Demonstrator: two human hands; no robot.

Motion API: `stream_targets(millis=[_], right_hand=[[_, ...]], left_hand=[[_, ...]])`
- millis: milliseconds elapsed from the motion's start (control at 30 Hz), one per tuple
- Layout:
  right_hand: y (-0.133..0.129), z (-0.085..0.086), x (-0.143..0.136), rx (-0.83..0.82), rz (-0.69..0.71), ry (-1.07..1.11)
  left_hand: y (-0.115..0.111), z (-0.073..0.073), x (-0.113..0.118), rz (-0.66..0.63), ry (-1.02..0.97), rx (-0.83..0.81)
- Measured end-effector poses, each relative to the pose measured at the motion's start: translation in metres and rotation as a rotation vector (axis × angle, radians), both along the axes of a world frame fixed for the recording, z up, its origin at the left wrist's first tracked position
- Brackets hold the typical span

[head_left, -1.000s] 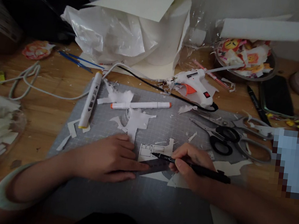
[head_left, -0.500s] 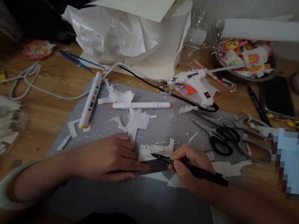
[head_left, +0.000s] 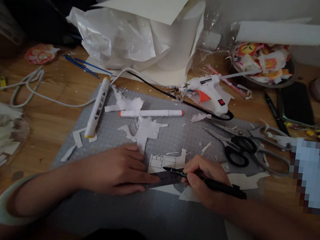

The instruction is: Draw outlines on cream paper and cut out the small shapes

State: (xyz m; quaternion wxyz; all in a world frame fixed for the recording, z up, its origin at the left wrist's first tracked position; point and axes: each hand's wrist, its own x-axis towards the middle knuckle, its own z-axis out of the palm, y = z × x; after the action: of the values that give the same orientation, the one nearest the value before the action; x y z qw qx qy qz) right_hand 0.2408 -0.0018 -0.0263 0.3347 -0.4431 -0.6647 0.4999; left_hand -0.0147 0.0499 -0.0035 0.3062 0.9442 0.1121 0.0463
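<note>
My right hand [head_left: 206, 180] is closed round a black marker pen [head_left: 224, 187], its tip at a small piece of white paper [head_left: 176, 162]. Two inked boxes with lines inside stand on that paper, and the tip is just below and between them. A dark ruler [head_left: 167, 179] lies across the paper's lower part. My left hand [head_left: 119, 169] rests flat with its index finger stretched onto the ruler's left end. Under both hands is a grey cutting mat [head_left: 84, 212]. White paper offcuts [head_left: 148, 130] lie just beyond my left hand.
Two white markers, one yellow-ended [head_left: 97, 106] and one orange-ended [head_left: 152, 113], lie on the mat. Scissors [head_left: 232, 144] are at right, below a glue gun [head_left: 210, 93] with its cable. A bowl [head_left: 292, 74] of wrappers and a phone [head_left: 296, 103] stand back right.
The pen tip has shifted slightly right and down, away from the left box. That box now shows more ink lines. My left hand and the ruler stay in place.
</note>
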Motion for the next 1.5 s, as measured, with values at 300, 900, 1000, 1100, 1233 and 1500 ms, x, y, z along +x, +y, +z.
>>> stream_targets(millis=[300, 900, 1000, 1100, 1233, 1500], right_hand=[[0.0007, 0.0022, -0.001, 0.049, 0.023, -0.022], [-0.0004, -0.0004, -0.0004, 0.064, 0.042, -0.033], [-0.0025, -0.0025, -0.0006, -0.003, -0.007, 0.008], [-0.0019, -0.0026, -0.0009, -0.008, -0.003, 0.026], [0.0017, 0.0007, -0.0013, 0.053, 0.031, -0.032], [0.0011, 0.0023, -0.0005, 0.11, 0.048, -0.044]], left_hand=[[-0.0003, -0.0014, 0.0002, 0.003, -0.011, -0.01], [-0.0002, -0.0025, -0.0006, -0.001, -0.006, 0.004], [-0.0001, -0.0015, -0.0001, 0.001, -0.007, 0.002], [-0.0002, -0.0012, 0.0002, 0.006, -0.017, -0.001], [-0.0004, -0.0022, -0.0003, 0.005, -0.019, 0.002], [-0.0008, -0.0038, -0.0015, -0.008, 0.0, -0.009]])
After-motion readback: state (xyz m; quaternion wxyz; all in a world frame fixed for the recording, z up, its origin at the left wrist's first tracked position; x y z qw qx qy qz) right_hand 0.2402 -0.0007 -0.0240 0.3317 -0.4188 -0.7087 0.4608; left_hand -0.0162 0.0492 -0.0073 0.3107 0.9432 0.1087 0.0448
